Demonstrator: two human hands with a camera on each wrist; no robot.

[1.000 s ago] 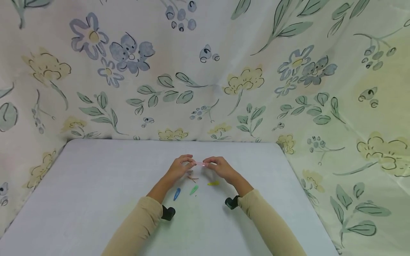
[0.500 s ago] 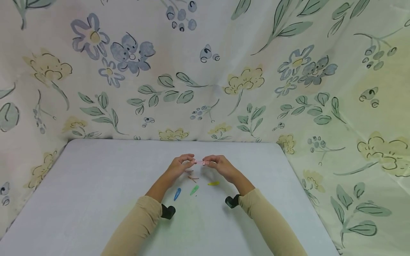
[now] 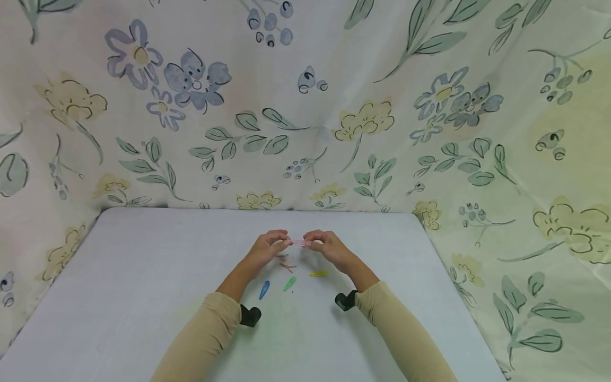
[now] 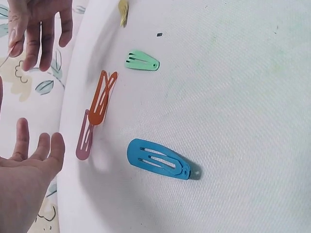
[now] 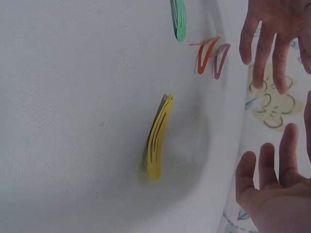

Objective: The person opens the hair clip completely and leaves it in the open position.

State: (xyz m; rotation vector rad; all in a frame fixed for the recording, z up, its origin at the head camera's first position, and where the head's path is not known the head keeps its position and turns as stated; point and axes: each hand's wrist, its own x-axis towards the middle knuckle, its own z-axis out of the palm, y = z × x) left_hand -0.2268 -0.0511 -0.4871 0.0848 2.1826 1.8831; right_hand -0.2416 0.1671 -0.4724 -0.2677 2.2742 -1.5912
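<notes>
Left hand point(image 3: 268, 248) and right hand point(image 3: 330, 249) pinch opposite ends of a slim pink hair clip point(image 3: 297, 242), material unclear; long axis left-to-right, neither hand nearer.

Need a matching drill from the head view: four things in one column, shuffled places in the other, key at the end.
Things
1. Blue clip
2. Pale pink item
3. Green clip
4. Yellow clip

Places, as seen in the head view
a. Rightmost on the table
b. Pinched by the left hand and right hand
c. Leftmost of the four
d. On the table, between two other listed clips

Pairs: 1-c, 2-b, 3-d, 4-a
</notes>
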